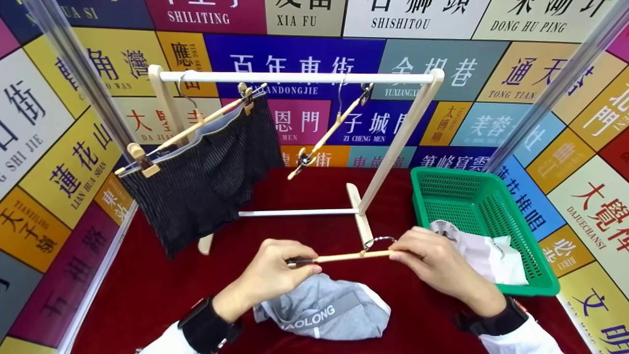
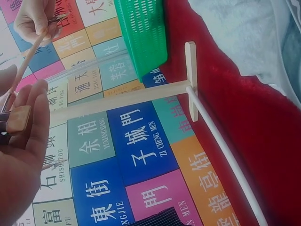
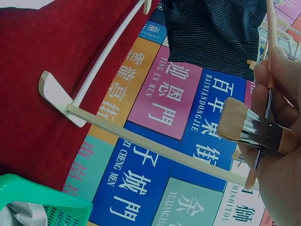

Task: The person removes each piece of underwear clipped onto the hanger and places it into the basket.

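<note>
Wooden clip hanger (image 1: 339, 257), 1 pc.: L hand (image 1: 275, 268) & R hand (image 1: 435, 254) gripping opp. ends, fingers curled; nr. grey lettered garment (image 1: 339, 312). Poss. fault: uneven grip, twist.

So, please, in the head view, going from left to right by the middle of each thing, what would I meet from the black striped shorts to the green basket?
Black striped shorts → left hand → held wooden hanger → right hand → green basket.
</note>
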### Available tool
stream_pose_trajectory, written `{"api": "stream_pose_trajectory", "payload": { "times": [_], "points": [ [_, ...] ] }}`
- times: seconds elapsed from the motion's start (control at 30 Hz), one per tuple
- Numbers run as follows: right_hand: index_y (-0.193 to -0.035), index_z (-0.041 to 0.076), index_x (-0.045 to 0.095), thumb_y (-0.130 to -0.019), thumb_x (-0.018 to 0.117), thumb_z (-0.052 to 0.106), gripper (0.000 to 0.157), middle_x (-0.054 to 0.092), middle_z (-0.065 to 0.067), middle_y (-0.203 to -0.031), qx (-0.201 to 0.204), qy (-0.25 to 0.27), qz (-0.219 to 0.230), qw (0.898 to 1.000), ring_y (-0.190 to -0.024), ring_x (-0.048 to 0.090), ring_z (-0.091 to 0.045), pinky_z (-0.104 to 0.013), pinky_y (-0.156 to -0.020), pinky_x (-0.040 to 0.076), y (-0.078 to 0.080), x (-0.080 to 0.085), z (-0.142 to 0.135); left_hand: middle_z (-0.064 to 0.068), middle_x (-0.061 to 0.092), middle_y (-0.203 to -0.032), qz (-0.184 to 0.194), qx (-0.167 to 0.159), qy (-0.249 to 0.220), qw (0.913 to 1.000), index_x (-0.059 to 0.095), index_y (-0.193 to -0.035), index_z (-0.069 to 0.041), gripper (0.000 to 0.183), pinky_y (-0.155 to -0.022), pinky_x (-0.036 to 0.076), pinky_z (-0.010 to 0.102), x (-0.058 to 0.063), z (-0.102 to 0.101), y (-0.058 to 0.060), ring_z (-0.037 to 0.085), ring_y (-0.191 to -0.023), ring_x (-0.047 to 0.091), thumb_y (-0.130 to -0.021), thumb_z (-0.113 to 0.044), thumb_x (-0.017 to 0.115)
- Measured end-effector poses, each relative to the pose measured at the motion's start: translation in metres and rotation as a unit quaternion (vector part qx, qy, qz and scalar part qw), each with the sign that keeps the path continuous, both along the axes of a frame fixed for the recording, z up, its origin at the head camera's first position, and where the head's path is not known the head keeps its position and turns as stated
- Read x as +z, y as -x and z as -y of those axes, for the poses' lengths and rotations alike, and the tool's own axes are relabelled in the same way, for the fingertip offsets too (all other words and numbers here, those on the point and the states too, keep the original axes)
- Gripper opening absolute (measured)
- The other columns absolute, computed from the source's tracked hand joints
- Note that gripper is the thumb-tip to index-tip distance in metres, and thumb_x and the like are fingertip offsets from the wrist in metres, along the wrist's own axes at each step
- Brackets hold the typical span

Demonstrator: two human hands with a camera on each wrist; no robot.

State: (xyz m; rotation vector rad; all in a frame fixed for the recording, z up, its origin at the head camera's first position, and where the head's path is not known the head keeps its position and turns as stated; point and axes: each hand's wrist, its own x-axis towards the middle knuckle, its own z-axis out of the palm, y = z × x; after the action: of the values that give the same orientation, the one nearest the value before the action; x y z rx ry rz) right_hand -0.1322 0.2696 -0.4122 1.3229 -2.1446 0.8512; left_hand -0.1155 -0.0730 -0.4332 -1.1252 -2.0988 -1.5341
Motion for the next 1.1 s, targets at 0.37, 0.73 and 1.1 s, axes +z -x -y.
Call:
{"api": "stream_pose_trajectory", "payload": {
  "times": [0.37,0.73,1.1],
  "points": [
    [-0.098,0.008,0.077,-0.076,0.086,-0.007,0.028,0.073,-0.001,-0.089,0.008,0.01,0.009,1.0,-0.081,0.064,-0.017,-0.022,-0.075,0.05,0.0,0.0,0.004,0.003,0.076,-0.081,-0.065,-0.004,-0.024,0.9976,0.081,-0.091,-0.003,0.011,-0.064,0.058,0.02,-0.004,0.003,-0.002,0.012,-0.071,0.072,-0.084,0.005,0.084],
    [-0.112,0.003,0.076,-0.073,0.087,-0.007,0.041,0.075,-0.01,-0.106,-0.018,0.028,0.02,0.999,-0.097,0.069,-0.026,-0.019,-0.092,0.049,0.001,-0.002,-0.001,0.005,0.075,-0.078,-0.126,0.012,-0.038,0.9913,0.08,-0.09,-0.002,0.02,-0.063,0.058,0.02,-0.004,0.015,-0.002,0.014,-0.068,0.072,-0.077,0.013,0.084],
    [-0.141,-0.001,0.06,-0.077,0.087,-0.007,0.07,0.072,-0.011,-0.125,-0.078,0.031,0.105,0.991,-0.111,0.068,-0.023,-0.017,-0.096,0.049,-0.007,-0.003,-0.006,0.007,0.076,-0.077,-0.13,0.063,-0.05,0.9882,0.08,-0.086,0.0,0.024,-0.061,0.059,0.022,-0.003,0.04,-0.013,0.017,-0.065,0.072,-0.07,0.018,0.085]
  ]
}}
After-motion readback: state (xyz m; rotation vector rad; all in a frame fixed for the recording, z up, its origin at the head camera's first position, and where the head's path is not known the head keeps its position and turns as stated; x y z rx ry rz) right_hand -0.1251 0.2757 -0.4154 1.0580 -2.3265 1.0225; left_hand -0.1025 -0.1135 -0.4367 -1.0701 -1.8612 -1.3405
